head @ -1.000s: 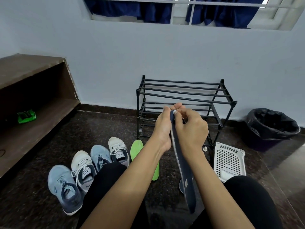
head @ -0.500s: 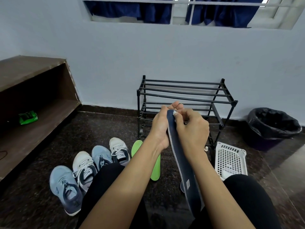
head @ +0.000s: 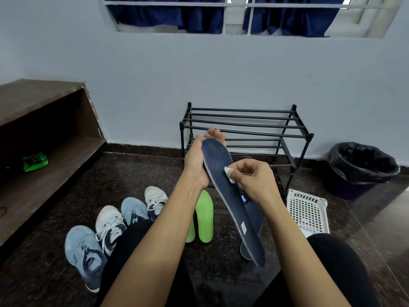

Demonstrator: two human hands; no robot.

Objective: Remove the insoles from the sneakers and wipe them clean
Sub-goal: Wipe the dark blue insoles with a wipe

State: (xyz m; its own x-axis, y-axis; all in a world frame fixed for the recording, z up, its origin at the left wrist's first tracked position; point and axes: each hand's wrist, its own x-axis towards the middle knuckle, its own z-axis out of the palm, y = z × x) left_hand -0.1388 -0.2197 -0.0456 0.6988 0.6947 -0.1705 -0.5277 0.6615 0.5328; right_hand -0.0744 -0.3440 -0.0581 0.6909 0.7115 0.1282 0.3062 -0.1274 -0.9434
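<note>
Before the shoe rack (head: pixel 243 117), in mid-air | navy insole (head: pixel 231 200) slants heel-down, toe end held in left grip (head: pixel 197 165) | right grip (head: pixel 254 182) pinches white wipe (head: pixel 228 172) against its upper half

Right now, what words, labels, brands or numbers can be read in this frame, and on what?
No text is legible.
White tag on the insole: too blurred to read.
Dark print on the green packet on the shelf: too small to read.
Sneakers: no readable brand.
</note>
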